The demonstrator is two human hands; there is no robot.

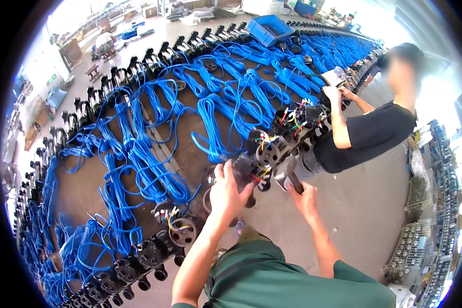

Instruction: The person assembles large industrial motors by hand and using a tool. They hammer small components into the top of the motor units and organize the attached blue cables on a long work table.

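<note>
Though blurred, hammer-like tool [294, 180], axis forward-left, in right hand [307, 199]; left hand [226, 194] at housing [245, 164], grip unclear.

Dark handle [294, 178] — partly hidden by right hand [306, 200]

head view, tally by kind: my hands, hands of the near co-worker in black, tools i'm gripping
Your hands: 2 (left hand, right hand)
Near co-worker's hands: 2 (nearer hand, farther hand)
Gripped tools: 1 (dark-handled tool, in your right hand)
Total: 5
</note>
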